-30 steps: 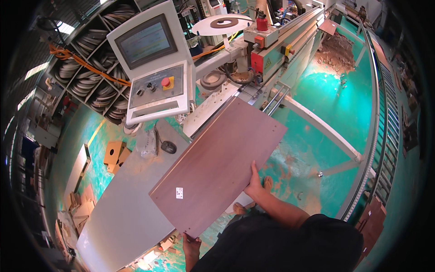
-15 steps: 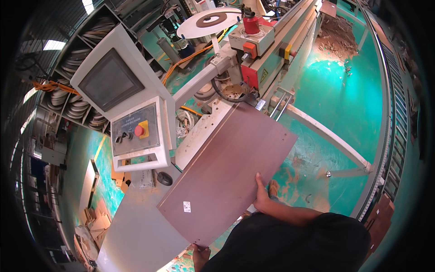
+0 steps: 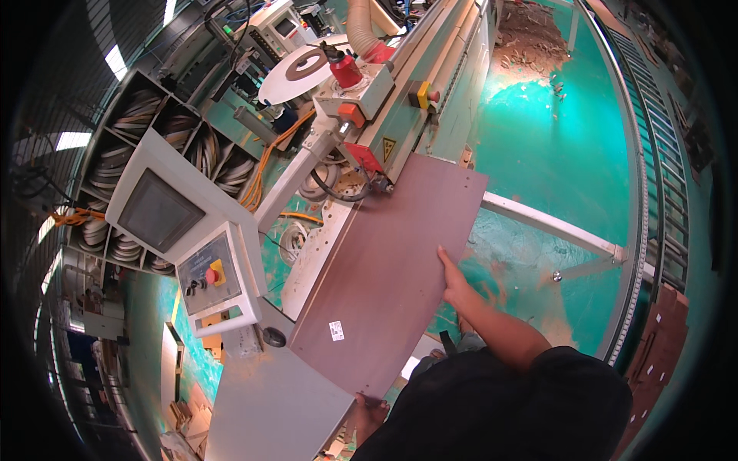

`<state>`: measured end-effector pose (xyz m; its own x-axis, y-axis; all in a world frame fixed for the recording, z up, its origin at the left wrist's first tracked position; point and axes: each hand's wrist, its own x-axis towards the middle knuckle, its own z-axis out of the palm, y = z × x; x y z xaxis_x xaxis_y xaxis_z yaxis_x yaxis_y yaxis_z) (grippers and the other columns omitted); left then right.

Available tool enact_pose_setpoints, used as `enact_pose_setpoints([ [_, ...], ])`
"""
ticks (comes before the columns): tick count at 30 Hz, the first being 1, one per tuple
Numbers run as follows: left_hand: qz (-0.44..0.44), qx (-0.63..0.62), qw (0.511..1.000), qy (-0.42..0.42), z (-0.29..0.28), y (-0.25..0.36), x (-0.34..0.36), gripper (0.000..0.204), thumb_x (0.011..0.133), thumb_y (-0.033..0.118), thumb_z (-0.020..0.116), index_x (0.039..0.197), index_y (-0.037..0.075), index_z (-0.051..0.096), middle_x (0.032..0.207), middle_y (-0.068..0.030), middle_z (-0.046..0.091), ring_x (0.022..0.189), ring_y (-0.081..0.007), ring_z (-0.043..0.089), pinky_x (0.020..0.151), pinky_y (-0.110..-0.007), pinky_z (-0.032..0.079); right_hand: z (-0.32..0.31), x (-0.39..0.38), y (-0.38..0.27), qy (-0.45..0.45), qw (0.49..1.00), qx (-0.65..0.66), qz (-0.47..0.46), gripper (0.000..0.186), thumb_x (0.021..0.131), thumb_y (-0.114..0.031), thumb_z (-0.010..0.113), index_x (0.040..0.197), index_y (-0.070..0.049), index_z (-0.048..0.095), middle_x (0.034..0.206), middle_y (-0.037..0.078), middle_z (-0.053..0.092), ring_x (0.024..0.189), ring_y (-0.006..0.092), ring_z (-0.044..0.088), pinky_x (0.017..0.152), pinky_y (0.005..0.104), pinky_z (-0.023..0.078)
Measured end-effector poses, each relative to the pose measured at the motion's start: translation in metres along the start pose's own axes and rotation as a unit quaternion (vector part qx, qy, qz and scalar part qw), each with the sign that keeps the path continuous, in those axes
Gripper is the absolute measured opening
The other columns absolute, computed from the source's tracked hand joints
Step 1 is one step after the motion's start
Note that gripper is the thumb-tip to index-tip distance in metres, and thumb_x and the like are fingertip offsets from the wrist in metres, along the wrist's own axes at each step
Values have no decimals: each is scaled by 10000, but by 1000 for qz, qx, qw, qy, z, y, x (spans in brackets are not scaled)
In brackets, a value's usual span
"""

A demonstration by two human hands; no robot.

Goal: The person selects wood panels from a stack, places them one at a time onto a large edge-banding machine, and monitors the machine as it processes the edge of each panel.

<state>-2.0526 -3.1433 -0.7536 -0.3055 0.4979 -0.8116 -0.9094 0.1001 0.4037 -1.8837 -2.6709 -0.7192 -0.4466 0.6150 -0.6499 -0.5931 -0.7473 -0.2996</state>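
Note:
A long reddish-brown wood panel [image 3: 384, 257] with a small white label [image 3: 337, 330] lies along the machine's bed. Its far end reaches beside the edge-banding machine [image 3: 400, 131]. My right hand [image 3: 455, 286] grips the panel's right long edge, thumb on top and fingers hidden beneath. Lower down, my left hand [image 3: 370, 417] is closed on the panel's near end by a corner, its fingers partly out of sight. The panel's near left part rests at the grey table [image 3: 269, 407].
Left of the panel stands a control console [image 3: 165, 207] with a dark screen and red stop button [image 3: 212, 275]. A black mouse [image 3: 274, 336] sits on the table. Coiled edging strips fill a shelf [image 3: 138, 146]. A metal bar [image 3: 546, 223] crosses at right, near a roller conveyor [image 3: 661, 161].
The panel has moved farther along the machine, its far end now beside the machine body. Both hands have kept their hold and travelled with it. The view has shifted too.

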Motion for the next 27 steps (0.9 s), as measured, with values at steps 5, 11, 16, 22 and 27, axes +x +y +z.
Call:
enact_pose_setpoints([
  [5, -67, 38, 996, 52, 69, 15, 31, 586, 1019, 682, 498, 1313, 176, 490, 1110, -119, 552, 839, -292, 521, 826, -450, 512, -26, 43, -24, -49, 994, 65, -75, 607, 977, -490, 721, 1443, -124, 587, 1413, 82, 639, 1308, 281, 590, 1112, 524, 470],
  [11, -25, 103, 990, -94, 126, 12, 63, 599, 1048, 650, 482, 1334, 124, 467, 1037, -167, 562, 868, -294, 574, 827, -442, 528, -125, -47, 6, 38, 979, -54, -190, 399, 982, -482, 731, 1111, -114, 644, 1015, 14, 727, 926, 132, 711, 820, 288, 583],
  [16, -34, 192, 969, -149, 117, -14, 74, 750, 923, 788, 576, 1109, 62, 549, 1023, -139, 627, 873, -279, 582, 842, -422, 547, -314, -195, 121, 118, 981, -140, -60, 338, 1014, -411, 675, 1123, -91, 669, 994, 47, 753, 823, 152, 723, 737, 300, 589],
  [22, -188, 373, 898, -138, 67, -87, 108, 741, 964, 786, 494, 1003, 52, 597, 1010, -154, 661, 918, -314, 621, 867, -477, 552, -507, -375, 210, 339, 927, -57, -151, 250, 941, -309, 687, 889, -66, 704, 823, 54, 712, 661, 153, 674, 614, 320, 563],
  [27, -270, 629, 701, -199, 77, -213, 81, 593, 1036, 619, 520, 996, 32, 603, 930, -172, 699, 856, -326, 662, 862, -459, 556, -675, -451, 305, 479, 815, 180, -272, 210, 938, -268, 676, 946, -60, 704, 834, 84, 706, 750, 205, 706, 638, 350, 563],
])
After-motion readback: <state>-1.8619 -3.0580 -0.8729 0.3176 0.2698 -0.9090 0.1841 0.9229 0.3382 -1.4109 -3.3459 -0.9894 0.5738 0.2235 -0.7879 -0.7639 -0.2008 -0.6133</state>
